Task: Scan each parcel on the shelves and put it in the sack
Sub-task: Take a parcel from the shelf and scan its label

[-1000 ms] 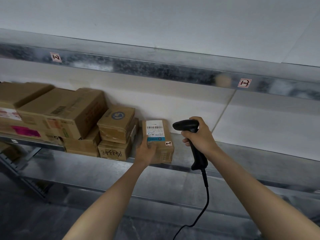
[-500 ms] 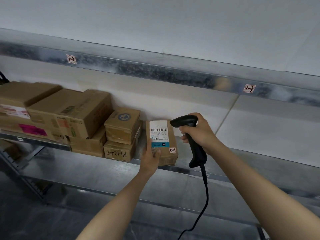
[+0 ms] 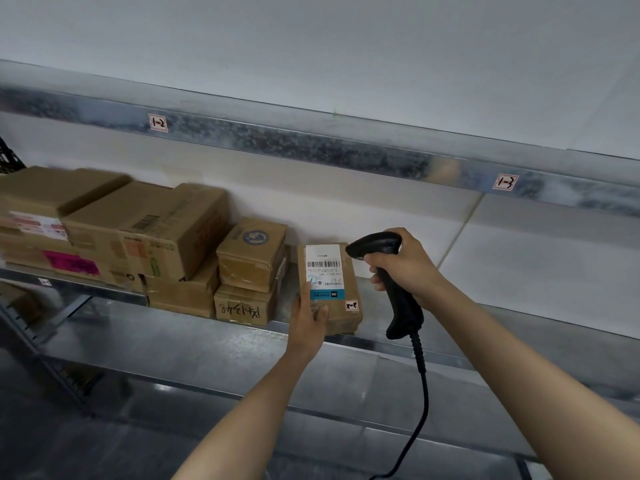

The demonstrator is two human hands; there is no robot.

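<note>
- my left hand [image 3: 307, 320] gripped the parcel [image 3: 349, 289] upright at the shelf's [image 3: 173, 337] front edge, thumb on its label [image 3: 323, 268].
- my right hand [image 3: 408, 268] curled round the scanner [image 3: 403, 313].

upper beam left tag [image 3: 158, 123]: we read "1-2", black hand-lettering on a white sticker with a red border
upper beam right tag [image 3: 505, 182]: we read "1-3", same kind of sticker
parcel [image 3: 346, 289] white label [image 3: 323, 268]: barcode plus fine print, too small for us
label blue band [image 3: 327, 294]: white characters, not legible
parcel corner sticker [image 3: 351, 305]: red-bordered, two digits with a dash, we can't fix them
lower small box [image 3: 235, 299] front: black handwriting, upside down, digits in it, no sure reading
upper small box [image 3: 254, 268] top: round blue logo, unreadable
large box [image 3: 166, 237]: printed barcode, rest blurred
far-left box [image 3: 31, 216]: white and pink labels, both blurred
</note>
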